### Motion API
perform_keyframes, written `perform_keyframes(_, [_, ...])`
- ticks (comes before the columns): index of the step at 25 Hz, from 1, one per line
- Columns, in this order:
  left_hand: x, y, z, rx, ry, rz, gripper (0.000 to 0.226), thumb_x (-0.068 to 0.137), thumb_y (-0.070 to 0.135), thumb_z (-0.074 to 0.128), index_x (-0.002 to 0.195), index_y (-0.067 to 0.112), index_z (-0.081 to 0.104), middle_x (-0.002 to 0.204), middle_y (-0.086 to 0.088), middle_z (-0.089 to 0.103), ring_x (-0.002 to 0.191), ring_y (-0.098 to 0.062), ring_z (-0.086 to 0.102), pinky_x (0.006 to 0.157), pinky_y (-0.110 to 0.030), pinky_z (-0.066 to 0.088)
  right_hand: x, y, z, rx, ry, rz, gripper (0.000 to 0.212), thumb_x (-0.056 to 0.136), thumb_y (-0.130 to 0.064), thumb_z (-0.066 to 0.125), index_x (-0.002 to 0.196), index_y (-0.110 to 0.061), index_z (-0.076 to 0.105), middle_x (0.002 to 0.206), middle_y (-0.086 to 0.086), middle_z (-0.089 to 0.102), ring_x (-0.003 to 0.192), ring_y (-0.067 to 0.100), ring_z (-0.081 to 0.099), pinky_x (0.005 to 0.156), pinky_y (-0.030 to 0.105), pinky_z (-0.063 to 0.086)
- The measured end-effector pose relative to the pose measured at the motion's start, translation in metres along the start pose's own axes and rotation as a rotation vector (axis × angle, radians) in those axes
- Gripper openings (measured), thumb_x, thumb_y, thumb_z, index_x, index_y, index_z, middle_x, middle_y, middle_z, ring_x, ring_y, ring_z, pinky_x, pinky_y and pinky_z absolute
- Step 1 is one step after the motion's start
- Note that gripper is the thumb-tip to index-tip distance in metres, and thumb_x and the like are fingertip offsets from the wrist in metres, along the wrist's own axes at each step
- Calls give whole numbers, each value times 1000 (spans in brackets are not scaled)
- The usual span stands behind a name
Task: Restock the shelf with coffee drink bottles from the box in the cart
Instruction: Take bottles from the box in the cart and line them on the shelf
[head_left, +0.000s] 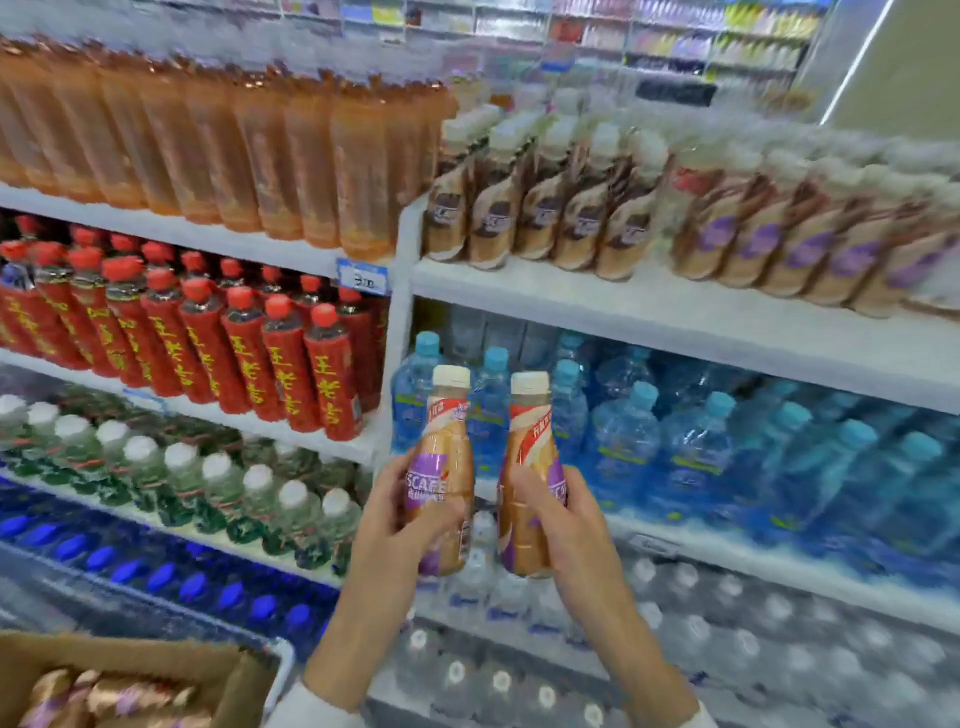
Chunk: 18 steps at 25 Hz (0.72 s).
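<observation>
The left grip (400, 525) curls round one coffee drink bottle (444, 467), the right grip (566, 525) round a second bottle (530, 467), both below the coffee shelf (675, 322); neither is shelved yet, and the box (218, 670) holds more.

white shelving (675, 317); pale wall (914, 62) and bright light strip (860, 57) upper right.

Left hand (408, 517), right hand (569, 514), apparently curled

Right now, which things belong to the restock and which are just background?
Job: left hand gripping left coffee bottle; right hand gripping right coffee bottle; box; purple-label coffee row.
Background: red bottles; orange bottles; blue water bottles.
</observation>
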<state>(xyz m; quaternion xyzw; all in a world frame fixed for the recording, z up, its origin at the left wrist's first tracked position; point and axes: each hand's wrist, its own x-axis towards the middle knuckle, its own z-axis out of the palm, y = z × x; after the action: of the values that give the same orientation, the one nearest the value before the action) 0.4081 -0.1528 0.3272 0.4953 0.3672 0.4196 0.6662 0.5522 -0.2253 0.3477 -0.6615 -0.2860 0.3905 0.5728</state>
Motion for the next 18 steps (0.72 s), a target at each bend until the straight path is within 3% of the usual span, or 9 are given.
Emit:
perform_keyframes(3, [10, 1, 65, 5, -143, 4, 60, 67, 18, 79, 123, 25, 60, 102, -3, 70, 72, -3, 67, 51, -16, 49, 0, -10, -63, -15, 119, -19, 33, 75, -67, 68, 93, -39, 66, 95, 1, 72, 89, 26, 70, 89, 52, 55])
perform_keyframes(8, [23, -1, 175, 29, -264, 37, 72, 56, 27, 82, 124, 25, 59, 102, 2, 74, 81, -8, 71, 59, -22, 54, 3, -26, -181, 14, 221, -64, 28, 85, -54, 67, 97, -29, 66, 94, 3, 72, 85, 19, 71, 77, 35, 55])
perform_keyframes(12, [30, -4, 261, 54, -264, 94, 79, 47, 39, 83, 121, 25, 62, 100, 4, 75, 81, -9, 71, 62, -23, 56, 16, -41, -271, 13, 266, -114, 35, 80, -59, 71, 96, -28, 66, 95, 7, 71, 80, 24, 69, 72, 35, 55])
perform_keyframes(16, [45, 2, 340, 88, -278, 180, 61, 55, 21, 87, 111, 23, 66, 86, 7, 76, 73, -4, 70, 61, -17, 55, 45, -73, -344, 12, 305, -227, 29, 85, -54, 70, 98, -29, 65, 89, -1, 72, 81, 17, 71, 76, 36, 57])
perform_keyframes(18, [59, 7, 375, 115, -276, 216, 56, 63, 9, 88, 113, 21, 66, 90, 4, 75, 76, -5, 69, 61, -16, 54, 66, -92, -371, 0, 349, -289, 30, 86, -55, 69, 98, -29, 62, 87, -5, 70, 85, 19, 69, 77, 35, 54])
